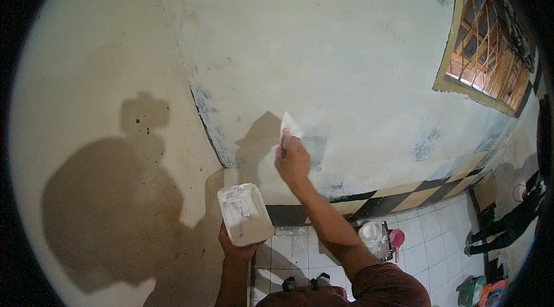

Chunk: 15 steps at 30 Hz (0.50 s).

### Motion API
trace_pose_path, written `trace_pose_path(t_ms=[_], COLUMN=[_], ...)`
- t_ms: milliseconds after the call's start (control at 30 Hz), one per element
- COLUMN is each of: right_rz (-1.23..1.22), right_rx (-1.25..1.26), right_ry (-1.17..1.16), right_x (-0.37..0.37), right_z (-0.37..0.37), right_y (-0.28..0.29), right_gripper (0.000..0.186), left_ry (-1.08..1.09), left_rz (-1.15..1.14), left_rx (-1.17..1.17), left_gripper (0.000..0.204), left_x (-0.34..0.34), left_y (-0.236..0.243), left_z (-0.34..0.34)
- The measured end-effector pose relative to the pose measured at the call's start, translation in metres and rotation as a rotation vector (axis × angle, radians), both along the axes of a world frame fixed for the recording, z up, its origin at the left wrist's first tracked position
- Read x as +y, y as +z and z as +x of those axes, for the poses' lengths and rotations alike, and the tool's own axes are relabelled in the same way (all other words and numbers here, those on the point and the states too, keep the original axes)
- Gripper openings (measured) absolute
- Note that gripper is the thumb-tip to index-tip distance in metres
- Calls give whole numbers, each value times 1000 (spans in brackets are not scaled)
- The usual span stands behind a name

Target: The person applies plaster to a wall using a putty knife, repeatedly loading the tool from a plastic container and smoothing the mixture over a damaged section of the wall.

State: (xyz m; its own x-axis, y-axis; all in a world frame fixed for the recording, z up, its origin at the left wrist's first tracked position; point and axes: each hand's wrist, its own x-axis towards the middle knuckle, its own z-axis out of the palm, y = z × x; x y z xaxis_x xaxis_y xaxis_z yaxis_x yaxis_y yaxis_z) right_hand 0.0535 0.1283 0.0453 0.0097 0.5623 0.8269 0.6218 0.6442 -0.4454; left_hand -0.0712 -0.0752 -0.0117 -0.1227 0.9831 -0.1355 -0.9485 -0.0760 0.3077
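Note:
My left hand [232, 243] grips a white rectangular tub [262, 227] from underneath, with pale putty smeared inside it, at the lower middle of the head view. My right hand [294, 163] is closed on a putty knife [287, 124] with a pink handle and a pale blade, raised at the pale wall [369, 47], over a greyish patch. Whether the blade touches the wall cannot be told. The knife casts a shadow just left of it. A dark line runs down the wall's corner to the left of the knife.
A barred window [482, 47] is upper right. A checkered band [424, 194] edges the wall above white floor tiles [433, 249]. A bucket [370, 235], a pink dipper [396, 238] and clustered items [479, 289] sit low right. A person in dark clothes [513, 220] stands at the far right.

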Motion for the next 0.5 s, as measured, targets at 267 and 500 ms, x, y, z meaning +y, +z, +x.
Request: trace_pose_path(t_ms=[267,500], right_rz=[456,279], right_rx=[-914,-664], right_ry=[-206,-127], right_x=[81,8], right_z=[115,113], right_y=[-95,-87], right_gripper=[43,47], left_ry=[2,-114], left_rz=[-2,239], left_rx=[5,-91], left_gripper=[55,50], left_x=[1,4], left_y=[-28,-48], left_z=[1,-12])
